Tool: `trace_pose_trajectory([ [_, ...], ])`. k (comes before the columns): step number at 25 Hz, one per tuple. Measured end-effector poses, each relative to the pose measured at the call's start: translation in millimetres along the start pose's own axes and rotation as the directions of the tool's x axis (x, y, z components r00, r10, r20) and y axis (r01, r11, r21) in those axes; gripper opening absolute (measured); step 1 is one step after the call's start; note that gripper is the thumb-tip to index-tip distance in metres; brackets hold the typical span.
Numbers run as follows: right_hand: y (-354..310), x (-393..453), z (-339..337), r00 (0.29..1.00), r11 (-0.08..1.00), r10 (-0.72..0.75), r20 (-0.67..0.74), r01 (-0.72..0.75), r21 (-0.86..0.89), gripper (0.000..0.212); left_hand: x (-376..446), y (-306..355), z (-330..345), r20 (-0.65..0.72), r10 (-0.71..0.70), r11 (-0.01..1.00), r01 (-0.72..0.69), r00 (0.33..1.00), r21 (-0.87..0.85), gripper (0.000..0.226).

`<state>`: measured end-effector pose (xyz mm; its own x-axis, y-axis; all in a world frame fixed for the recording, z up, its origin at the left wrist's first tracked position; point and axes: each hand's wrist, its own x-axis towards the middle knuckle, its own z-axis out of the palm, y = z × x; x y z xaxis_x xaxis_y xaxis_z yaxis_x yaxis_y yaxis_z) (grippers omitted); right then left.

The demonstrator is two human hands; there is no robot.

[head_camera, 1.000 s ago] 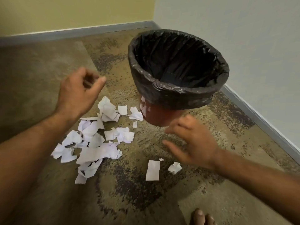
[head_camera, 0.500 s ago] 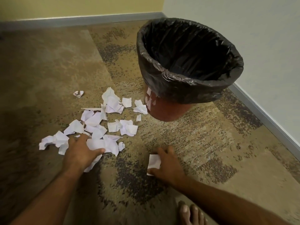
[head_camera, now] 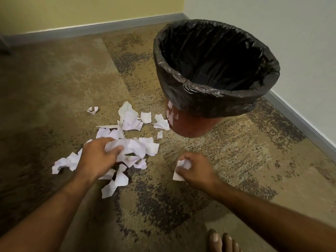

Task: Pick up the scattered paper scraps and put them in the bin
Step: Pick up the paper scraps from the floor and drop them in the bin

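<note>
Paper scraps (head_camera: 127, 142) bunch under his curled left hand (head_camera: 96, 157); right hand (head_camera: 196, 170) pinches one scrap, bin (head_camera: 214, 91) far-right.

The scene is the corner of a room. The far wall (head_camera: 72, 10) is pale yellow, and the wall on the right (head_camera: 291, 33) is a light grey-white. A grey baseboard (head_camera: 109, 29) runs along the foot of both walls and meets at the corner. The floor is carpet (head_camera: 54, 88) in mottled tan and brown, with darker speckled patches laid in angled bands. The light is soft and even.
</note>
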<state>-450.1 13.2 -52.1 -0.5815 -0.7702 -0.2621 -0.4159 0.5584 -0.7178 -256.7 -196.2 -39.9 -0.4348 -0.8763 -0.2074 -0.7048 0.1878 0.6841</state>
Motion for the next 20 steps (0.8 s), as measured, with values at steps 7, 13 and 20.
trace_pose_trajectory([
  [7,-99.6,-27.7,-98.6,0.803,0.834,-0.55,-0.228,0.519,-0.186,0.004,8.9,108.7,-69.0,-0.256,0.326,0.908,-0.376,0.91,-0.184,0.022],
  [13,-155.8,1.3,-194.7,0.609,0.817,-0.571,-0.55,0.491,-0.303,0.015,16.7,221.8,-91.6,-0.425,0.518,0.648,-0.665,0.742,-0.371,0.039],
  [20,-137.7,78.2,-209.4,0.861,0.849,-0.384,-0.333,0.189,-0.493,0.015,49.4,273.1,-37.4,-0.113,0.574,0.809,-0.583,0.811,-0.078,0.029],
])
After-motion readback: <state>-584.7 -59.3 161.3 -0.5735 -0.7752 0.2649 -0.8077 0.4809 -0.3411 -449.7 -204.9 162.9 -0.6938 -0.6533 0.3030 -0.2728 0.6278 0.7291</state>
